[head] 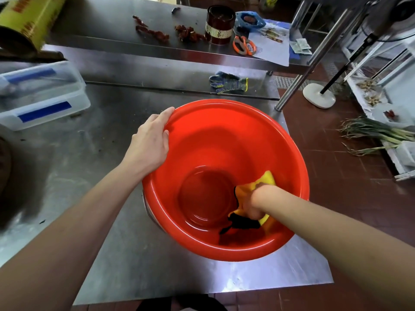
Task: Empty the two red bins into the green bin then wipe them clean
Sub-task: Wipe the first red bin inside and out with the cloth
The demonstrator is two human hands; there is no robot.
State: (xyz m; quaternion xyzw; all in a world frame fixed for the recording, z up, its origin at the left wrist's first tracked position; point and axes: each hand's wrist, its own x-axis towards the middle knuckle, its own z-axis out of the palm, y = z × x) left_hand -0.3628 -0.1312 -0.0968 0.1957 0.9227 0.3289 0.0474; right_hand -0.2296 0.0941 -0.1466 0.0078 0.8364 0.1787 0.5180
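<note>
Gripping cloth (253,194) inside red bin (224,135)

A steel table (125,232) holds clear lidded boxes (42,95) with blue tape at its left and a knit glove (229,83) further back. On the shelf (139,43) behind lie dried chillies (170,33), a dark tin (219,24) and orange scissors (244,45). Green onions (379,135) lie at right

Bright daylight (edges warped, blurred)
</note>
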